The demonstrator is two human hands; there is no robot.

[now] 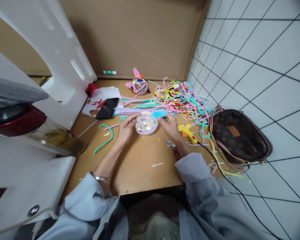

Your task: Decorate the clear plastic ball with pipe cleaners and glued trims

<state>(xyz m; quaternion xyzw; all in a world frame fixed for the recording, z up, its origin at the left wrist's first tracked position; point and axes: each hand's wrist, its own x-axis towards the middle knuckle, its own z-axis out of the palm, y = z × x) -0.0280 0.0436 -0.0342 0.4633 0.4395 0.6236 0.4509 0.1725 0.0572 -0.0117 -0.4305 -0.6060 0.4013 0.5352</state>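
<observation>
My left hand [126, 126] and my right hand [170, 126] both grip a clear round ball [146, 123] with a pink pipe-cleaner rim, held just above the wooden table [140, 166]. Coloured flecks show inside the ball. My right fingers also touch a blue fuzzy pipe-cleaner piece [159, 114] at the ball's upper right edge. Both hands have their fingers curled around the ball's sides.
A heap of coloured pipe cleaners [182, 98] lies behind. A yellow glue gun [187, 130] and a brown patterned bag [237, 138] sit to the right. A black phone [107, 108], a finished pink-eared ball [139, 85] and a loose green pipe cleaner [105, 139] lie left and behind.
</observation>
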